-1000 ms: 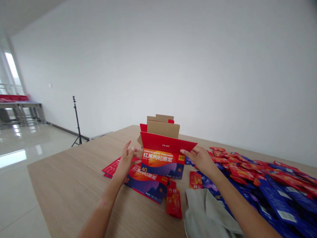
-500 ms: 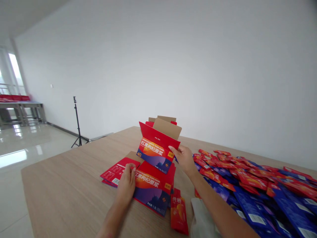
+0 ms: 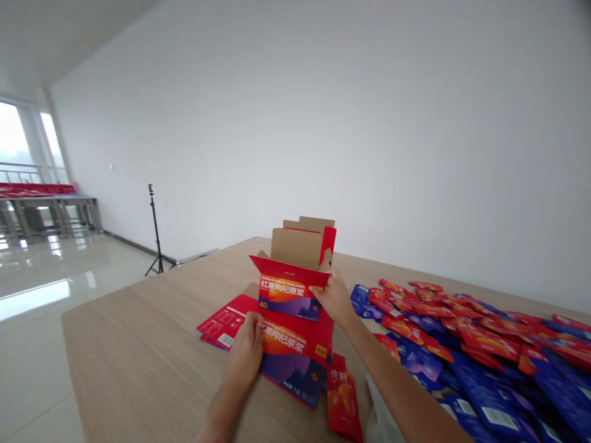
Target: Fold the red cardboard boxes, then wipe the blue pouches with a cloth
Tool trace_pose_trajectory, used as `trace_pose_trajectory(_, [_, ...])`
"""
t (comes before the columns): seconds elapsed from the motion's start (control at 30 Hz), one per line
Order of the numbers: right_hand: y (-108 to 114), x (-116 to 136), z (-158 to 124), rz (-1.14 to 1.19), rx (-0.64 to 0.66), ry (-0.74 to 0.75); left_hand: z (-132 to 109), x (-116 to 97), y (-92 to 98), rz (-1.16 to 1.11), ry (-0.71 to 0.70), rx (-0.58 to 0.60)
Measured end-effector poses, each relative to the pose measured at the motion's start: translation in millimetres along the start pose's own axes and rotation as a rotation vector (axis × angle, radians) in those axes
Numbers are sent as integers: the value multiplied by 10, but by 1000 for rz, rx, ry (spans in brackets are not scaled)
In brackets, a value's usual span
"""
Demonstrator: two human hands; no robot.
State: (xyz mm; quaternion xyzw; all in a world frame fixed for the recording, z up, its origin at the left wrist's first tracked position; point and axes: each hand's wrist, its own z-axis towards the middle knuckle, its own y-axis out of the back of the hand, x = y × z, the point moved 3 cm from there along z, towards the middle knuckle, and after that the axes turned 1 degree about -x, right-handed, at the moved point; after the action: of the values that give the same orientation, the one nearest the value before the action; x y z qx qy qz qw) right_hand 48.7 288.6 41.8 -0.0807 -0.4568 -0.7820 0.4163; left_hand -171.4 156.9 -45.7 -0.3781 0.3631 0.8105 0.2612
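An open cardboard box [image 3: 289, 299], red, orange and purple with its brown inside showing, stands tilted over flat cartons. My right hand [image 3: 333, 297] grips its right side, thumb on the front panel. Close to the box's lower left corner is my left hand [image 3: 247, 344], fingers bent together; whether they pinch the box or the carton underneath is hidden. Beneath both lies a flat carton [image 3: 290, 363] with the same print, its red side panel [image 3: 226, 320] reaching left. A red pouch [image 3: 343, 400] lies beside it, right of my left hand.
Another open box [image 3: 329, 237] stands behind the held one. Red and blue pouches [image 3: 462, 332] are heaped across the right of the wooden table [image 3: 152, 344]. A pale grey object [image 3: 381, 412] lies partly under my right forearm. On the floor beyond stands a black tripod [image 3: 156, 231].
The box has come down and turned more level, its flaps now facing up. My left hand has moved nearer its lower left corner. The camera view has shifted slightly left.
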Motion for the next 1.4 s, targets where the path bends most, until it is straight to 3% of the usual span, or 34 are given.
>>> trace_pose_trajectory(0.1, [-5, -36, -26, -91, -5, -67, -5, 12, -1, 1, 2, 7])
trace_pose_trajectory(0.3, [-134, -124, -23, -185, 214, -126, -7, 44, -31, 24, 23, 30])
trace_pose_trajectory(0.43, [-240, -178, 37, -215, 259, -145, -3, 91, -68, 53, 32, 44])
trace_pose_trajectory(1.07, [-676, -538, 548, -270, 114, -379, -102, 151, -109, 168, 23, 94])
trace_pose_trajectory(1.4, [-702, -615, 589, -35, 132, -379, -106, 196, -118, 242, 3, 103])
